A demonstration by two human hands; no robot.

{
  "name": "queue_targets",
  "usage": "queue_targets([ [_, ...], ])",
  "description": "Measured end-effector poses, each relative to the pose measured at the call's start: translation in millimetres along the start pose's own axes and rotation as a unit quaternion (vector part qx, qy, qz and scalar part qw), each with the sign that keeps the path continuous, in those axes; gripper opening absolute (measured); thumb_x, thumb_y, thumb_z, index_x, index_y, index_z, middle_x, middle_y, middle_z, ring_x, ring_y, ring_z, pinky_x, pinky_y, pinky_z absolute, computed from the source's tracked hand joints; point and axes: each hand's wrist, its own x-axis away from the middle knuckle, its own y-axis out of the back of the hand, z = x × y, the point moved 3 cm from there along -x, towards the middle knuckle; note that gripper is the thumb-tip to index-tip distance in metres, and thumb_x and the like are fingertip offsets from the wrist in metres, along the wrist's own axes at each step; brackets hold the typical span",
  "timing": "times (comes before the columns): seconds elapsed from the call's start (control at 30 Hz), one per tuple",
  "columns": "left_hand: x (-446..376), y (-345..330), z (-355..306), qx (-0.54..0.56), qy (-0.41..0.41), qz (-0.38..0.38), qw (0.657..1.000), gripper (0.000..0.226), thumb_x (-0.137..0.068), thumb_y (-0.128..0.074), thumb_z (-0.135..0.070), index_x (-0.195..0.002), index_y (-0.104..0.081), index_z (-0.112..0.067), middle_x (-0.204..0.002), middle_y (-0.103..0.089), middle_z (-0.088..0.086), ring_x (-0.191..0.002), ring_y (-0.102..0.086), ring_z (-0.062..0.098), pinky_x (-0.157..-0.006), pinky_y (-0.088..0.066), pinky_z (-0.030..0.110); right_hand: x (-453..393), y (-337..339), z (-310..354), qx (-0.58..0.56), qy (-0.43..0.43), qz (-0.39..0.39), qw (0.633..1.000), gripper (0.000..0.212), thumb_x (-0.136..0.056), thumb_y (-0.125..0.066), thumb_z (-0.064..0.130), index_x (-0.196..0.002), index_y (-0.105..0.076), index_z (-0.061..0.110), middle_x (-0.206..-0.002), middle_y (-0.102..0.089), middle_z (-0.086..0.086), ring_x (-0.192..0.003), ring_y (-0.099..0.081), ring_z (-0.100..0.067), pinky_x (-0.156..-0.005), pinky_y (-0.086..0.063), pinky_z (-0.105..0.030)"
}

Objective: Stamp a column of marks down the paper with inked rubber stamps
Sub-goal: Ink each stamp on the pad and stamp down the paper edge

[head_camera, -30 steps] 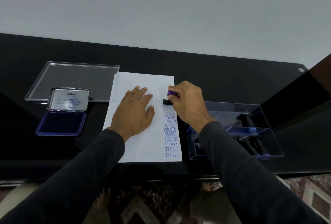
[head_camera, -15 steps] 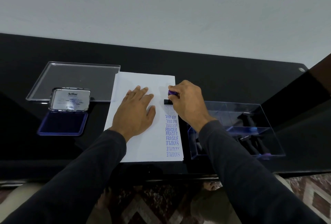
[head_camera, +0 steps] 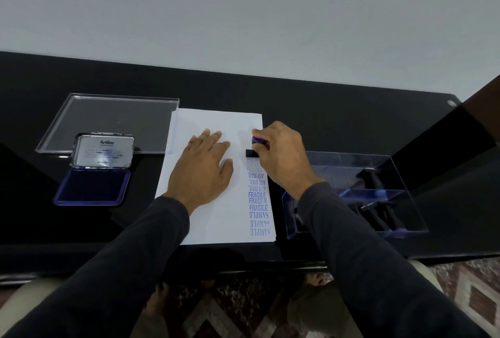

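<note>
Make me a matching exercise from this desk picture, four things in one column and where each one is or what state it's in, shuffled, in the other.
Things
1. ink pad
2. rubber stamp
3. left hand
4. clear box

Places and states
A. flat on the paper, fingers straight
B. right of the paper, dark stamps inside
C. left of the paper, lid raised
D. gripped by the right hand, at the far end of the stamped column

Pairs: 1-C, 2-D, 3-A, 4-B

Stamp (head_camera: 253, 148) mostly behind right hand (head_camera: 281, 153); topmost marks (head_camera: 253, 164) illegible.
</note>
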Motion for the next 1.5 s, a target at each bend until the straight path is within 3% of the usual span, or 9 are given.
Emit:
queue_targets([
  [0.17,-0.2,-0.5,0.4,-0.001,0.000,0.000,1.000,0.054,-0.103,-0.039,-0.048,-0.149,-0.046,-0.023,-0.162,-0.034,0.001,-0.153,-0.022,0.022,-0.125,-0.013,0.040,-3.0,-3.2,-1.7,0.008,-0.004,0.003,1.000,0.029,-0.096,-0.062,0.022,-0.123,-0.067,0.011,-0.107,-0.062,-0.005,-0.093,-0.060,-0.017,-0.084,-0.056,-0.030],
  [0.37,-0.8,-2.5,2.1,-0.007,-0.001,0.000,1.000,0.053,-0.103,-0.039,-0.049,-0.149,-0.046,-0.023,-0.162,-0.034,0.001,-0.153,-0.023,0.022,-0.124,-0.012,0.038,-2.1,-1.1,-2.9,0.002,0.001,-0.002,1.000,0.016,-0.091,-0.068,0.017,-0.105,-0.073,0.010,-0.100,-0.064,-0.004,-0.087,-0.061,-0.016,-0.081,-0.057,-0.031],
  [0.7,-0.7,-2.5,2.0,-0.007,0.002,0.004,1.000,0.054,-0.102,-0.038,-0.049,-0.150,-0.046,-0.023,-0.162,-0.034,0.001,-0.153,-0.022,0.021,-0.126,-0.014,0.040,-0.7,-2.0,-3.6,-0.008,0.009,-0.016,1.000,0.018,-0.089,-0.069,0.017,-0.106,-0.074,0.011,-0.098,-0.064,-0.003,-0.086,-0.062,-0.015,-0.079,-0.057,-0.032],
  [0.87,-0.4,-1.0,1.4,-0.002,0.001,0.008,1.000,0.059,-0.101,-0.031,-0.052,-0.150,-0.045,-0.023,-0.162,-0.033,0.001,-0.153,-0.022,0.022,-0.126,-0.018,0.044,-4.0,-4.9,-5.2,0.016,0.012,-0.010,1.000,0.027,-0.095,-0.063,0.022,-0.120,-0.068,0.012,-0.102,-0.063,-0.005,-0.091,-0.061,-0.018,-0.081,-0.057,-0.036],
  [1.0,-0.2,-0.6,1.1,-0.005,0.002,0.008,1.000,0.055,-0.103,-0.036,-0.050,-0.150,-0.044,-0.023,-0.163,-0.033,0.001,-0.153,-0.021,0.021,-0.126,-0.016,0.042,-5.2,-5.6,-4.9,0.017,0.000,-0.003,1.000,0.031,-0.096,-0.062,0.025,-0.125,-0.066,0.014,-0.107,-0.063,-0.004,-0.095,-0.060,-0.018,-0.085,-0.056,-0.035],
  [1.23,-0.4,-0.6,0.5,-0.007,0.001,0.005,1.000,0.054,-0.103,-0.038,-0.048,-0.150,-0.045,-0.023,-0.163,-0.032,0.001,-0.153,-0.021,0.021,-0.125,-0.012,0.038,-3.1,-3.2,-4.8,0.007,-0.001,-0.007,1.000,0.020,-0.089,-0.069,0.021,-0.108,-0.072,0.015,-0.100,-0.063,0.000,-0.089,-0.060,-0.015,-0.083,-0.057,-0.035],
  [1.5,0.3,0.4,-0.4,-0.004,0.000,0.003,1.000,0.054,-0.103,-0.039,-0.048,-0.151,-0.044,-0.022,-0.163,-0.032,0.001,-0.154,-0.020,0.021,-0.126,-0.012,0.039,-3.6,-5.3,-6.2,0.002,-0.004,-0.003,1.000,0.022,-0.089,-0.069,0.020,-0.110,-0.071,0.015,-0.102,-0.063,0.000,-0.090,-0.060,-0.015,-0.084,-0.056,-0.035],
])
